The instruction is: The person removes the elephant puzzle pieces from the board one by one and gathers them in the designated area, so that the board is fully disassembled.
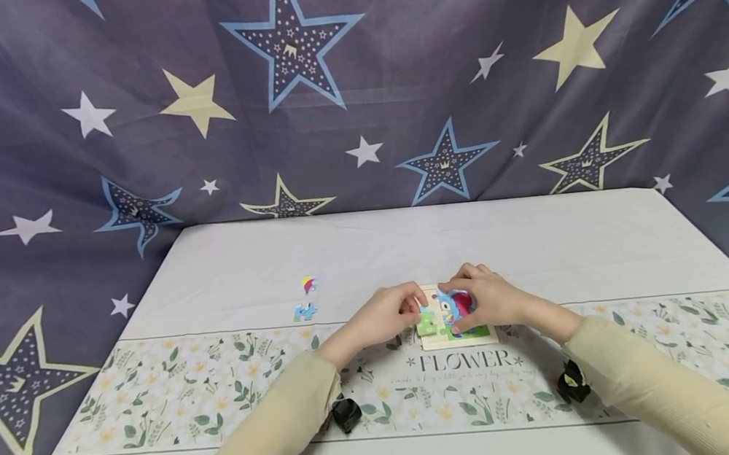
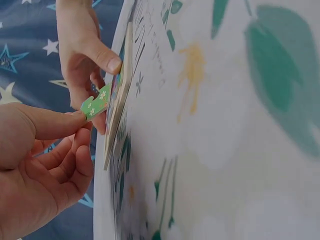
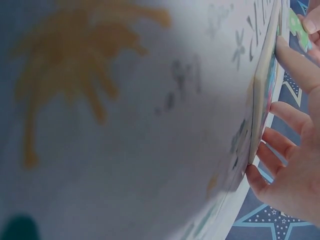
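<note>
My left hand [image 1: 386,315] pinches a green jigsaw piece with white flowers [image 2: 97,103] between thumb and fingertips. The piece is tilted, with one end at the left part of a wooden puzzle board [image 1: 464,343]. A blue and red picture [image 1: 449,309] fills the board's right part; bare wood shows at its left. My right hand [image 1: 495,301] rests on the right part, thumb on the picture near the front and fingers spread along the far and right sides. In the right wrist view those fingers [image 3: 287,117] touch the board's face and edge.
Two loose jigsaw pieces lie on the table to the left: a red and yellow one [image 1: 308,284] and a blue one [image 1: 305,311]. A white cloth [image 1: 212,286] with a printed floral band covers the table. A starry curtain [image 1: 353,111] hangs behind it.
</note>
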A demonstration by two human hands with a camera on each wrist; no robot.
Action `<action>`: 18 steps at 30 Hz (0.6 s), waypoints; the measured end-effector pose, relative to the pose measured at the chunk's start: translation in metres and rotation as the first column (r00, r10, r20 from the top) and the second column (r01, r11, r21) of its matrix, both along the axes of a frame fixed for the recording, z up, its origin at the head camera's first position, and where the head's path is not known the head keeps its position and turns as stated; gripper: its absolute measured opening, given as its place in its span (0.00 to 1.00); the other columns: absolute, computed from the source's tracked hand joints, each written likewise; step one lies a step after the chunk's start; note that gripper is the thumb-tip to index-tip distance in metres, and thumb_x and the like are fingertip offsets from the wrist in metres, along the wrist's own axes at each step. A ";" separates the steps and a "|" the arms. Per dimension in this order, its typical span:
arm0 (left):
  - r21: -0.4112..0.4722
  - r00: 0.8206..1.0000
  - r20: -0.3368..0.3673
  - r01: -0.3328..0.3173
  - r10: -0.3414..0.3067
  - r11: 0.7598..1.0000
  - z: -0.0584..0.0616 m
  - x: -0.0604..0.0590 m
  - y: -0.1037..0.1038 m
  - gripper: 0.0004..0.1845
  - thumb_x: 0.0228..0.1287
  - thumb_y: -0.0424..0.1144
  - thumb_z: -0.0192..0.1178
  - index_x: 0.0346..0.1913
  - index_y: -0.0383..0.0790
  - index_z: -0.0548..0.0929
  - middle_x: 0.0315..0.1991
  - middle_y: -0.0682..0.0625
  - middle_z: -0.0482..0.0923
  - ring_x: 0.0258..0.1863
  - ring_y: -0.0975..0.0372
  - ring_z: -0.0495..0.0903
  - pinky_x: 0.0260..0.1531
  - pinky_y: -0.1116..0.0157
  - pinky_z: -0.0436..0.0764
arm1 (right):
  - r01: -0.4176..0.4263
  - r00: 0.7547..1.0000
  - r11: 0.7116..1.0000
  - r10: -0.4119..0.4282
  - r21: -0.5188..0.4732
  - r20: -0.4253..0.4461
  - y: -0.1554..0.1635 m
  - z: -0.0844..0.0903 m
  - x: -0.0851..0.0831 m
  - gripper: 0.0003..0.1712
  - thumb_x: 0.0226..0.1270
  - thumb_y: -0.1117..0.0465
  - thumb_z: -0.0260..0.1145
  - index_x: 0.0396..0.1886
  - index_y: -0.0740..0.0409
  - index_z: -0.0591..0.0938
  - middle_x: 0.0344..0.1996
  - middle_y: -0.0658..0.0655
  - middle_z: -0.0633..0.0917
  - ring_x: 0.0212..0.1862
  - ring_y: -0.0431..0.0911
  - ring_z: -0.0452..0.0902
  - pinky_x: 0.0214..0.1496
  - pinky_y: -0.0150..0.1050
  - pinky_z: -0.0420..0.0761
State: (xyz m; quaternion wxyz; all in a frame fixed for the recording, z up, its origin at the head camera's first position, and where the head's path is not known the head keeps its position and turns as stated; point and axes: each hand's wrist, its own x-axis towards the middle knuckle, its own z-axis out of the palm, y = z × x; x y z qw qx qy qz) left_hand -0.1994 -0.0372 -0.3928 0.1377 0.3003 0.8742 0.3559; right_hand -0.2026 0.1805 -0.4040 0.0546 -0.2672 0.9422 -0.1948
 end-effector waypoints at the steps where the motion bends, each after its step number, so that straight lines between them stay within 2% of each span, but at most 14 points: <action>1: 0.000 1.000 0.001 -0.003 0.003 1.000 0.000 0.000 -0.001 0.08 0.53 0.32 0.56 0.37 0.44 0.74 0.25 0.56 0.72 0.24 0.67 0.70 0.27 0.71 0.70 | 0.000 1.000 1.000 0.000 0.000 -0.001 0.000 0.000 0.000 0.43 0.33 0.38 0.68 0.54 0.49 0.71 0.42 0.50 0.70 0.44 0.45 0.61 0.44 0.44 0.63; 12: 0.005 0.999 -0.011 -0.030 0.030 1.000 -0.005 -0.001 -0.021 0.08 0.54 0.33 0.56 0.37 0.46 0.74 0.26 0.57 0.72 0.25 0.66 0.71 0.26 0.70 0.71 | 0.003 1.000 1.000 -0.003 0.001 -0.009 0.000 -0.001 0.000 0.43 0.33 0.38 0.68 0.53 0.49 0.72 0.42 0.50 0.70 0.44 0.45 0.62 0.43 0.43 0.63; 18: -0.004 0.999 0.002 -0.047 0.047 0.999 -0.006 -0.002 -0.034 0.08 0.53 0.33 0.56 0.38 0.44 0.74 0.26 0.56 0.72 0.24 0.66 0.72 0.24 0.69 0.72 | 0.003 1.000 1.000 -0.003 0.001 -0.010 0.000 -0.002 0.001 0.43 0.33 0.38 0.68 0.54 0.49 0.71 0.43 0.50 0.70 0.44 0.45 0.61 0.44 0.44 0.63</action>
